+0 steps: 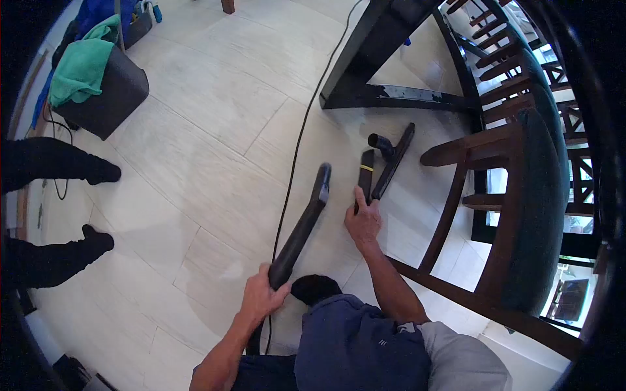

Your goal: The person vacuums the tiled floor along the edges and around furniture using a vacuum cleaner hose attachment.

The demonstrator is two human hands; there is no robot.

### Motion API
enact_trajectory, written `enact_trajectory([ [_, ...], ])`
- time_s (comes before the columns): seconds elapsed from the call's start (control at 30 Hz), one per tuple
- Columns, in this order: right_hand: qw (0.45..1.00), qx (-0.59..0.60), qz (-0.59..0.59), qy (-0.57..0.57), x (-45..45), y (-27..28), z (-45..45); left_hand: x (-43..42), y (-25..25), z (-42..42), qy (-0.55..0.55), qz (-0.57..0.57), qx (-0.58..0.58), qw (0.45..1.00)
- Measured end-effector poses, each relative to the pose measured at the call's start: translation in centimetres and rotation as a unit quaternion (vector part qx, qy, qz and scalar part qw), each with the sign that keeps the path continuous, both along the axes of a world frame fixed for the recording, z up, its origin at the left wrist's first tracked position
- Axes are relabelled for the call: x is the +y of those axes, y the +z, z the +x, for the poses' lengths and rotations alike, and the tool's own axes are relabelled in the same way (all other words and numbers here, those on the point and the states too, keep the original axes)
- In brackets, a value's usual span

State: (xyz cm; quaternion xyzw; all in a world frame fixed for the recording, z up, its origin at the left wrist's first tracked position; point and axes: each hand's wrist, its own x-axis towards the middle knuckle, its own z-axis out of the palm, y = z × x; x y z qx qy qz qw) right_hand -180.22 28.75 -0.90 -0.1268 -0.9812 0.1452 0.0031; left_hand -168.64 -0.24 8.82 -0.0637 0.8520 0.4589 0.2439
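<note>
A black vacuum cleaner wand [301, 238] with a curved end points away from me, and my left hand [263, 293] is wrapped round its near end. Lower right of the wand's tip, my right hand [364, 220] has its fingers on a narrow black vacuum nozzle [366, 171] with a yellow band. That nozzle lies close beside a wide black floor head [396, 158], whose round socket points up and left. Both attachments are on the pale tiled floor [215, 163]. Part of the narrow nozzle is hidden under my fingers.
A black cord [300, 133] runs across the floor past the wand. Dark wooden chairs [508, 215] and a black table leg [365, 58] stand at the right. At the left are another person's legs [55, 163] and a dark bin [107, 91] with a green cloth [85, 68].
</note>
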Motion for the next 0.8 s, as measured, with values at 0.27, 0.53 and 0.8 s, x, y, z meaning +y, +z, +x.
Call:
enact_trajectory([
  [0.27, 0.997, -0.031, 0.066, -0.039, -0.8, 0.3, 0.5, 9.7, -4.3, -10.2, 0.032, -0.002, 0.025, 0.999],
  [0.53, 0.981, 0.06, 0.179, -0.03, -2.8, 2.3, -0.1, 11.8, -3.8, -12.9, 0.082, -0.062, 0.044, 0.994],
  [0.8, 0.755, -0.034, -0.64, -0.138, -8.0, 3.3, -8.6, 10.7, -3.6, -12.0, 0.093, -0.077, 0.035, 0.992],
])
